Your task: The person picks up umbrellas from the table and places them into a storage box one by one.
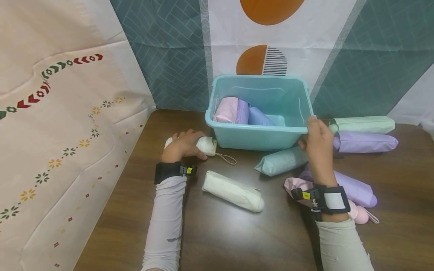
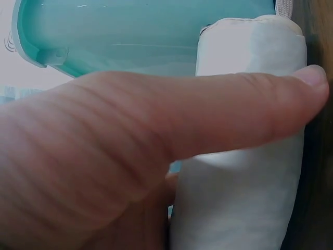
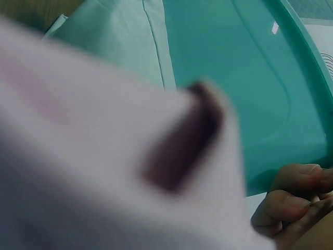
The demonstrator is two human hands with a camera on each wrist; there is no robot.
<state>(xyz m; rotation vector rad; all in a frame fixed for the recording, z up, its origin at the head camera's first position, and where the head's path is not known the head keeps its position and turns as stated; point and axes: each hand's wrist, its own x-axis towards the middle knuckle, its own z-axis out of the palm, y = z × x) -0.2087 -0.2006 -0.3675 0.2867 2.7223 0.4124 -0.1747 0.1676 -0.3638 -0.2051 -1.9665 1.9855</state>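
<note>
On the left side of the brown table, my left hand grips a white folded umbrella with a wrist loop. In the left wrist view the thumb lies across the white sleeve, with the other fingers mostly hidden behind. My right hand holds the front right corner of a light teal plastic bin, its fingers curled at the rim. Inside the bin, at its left, lie pink, purple and blue wrapped bundles. A blurred pink thing covers much of the right wrist view.
In front of the bin lie a cream folded umbrella and a grey-green one. Mint and lavender ones lie to the right. Beneath my right forearm are another lavender umbrella and a pink one. Patterned cloth hangs behind.
</note>
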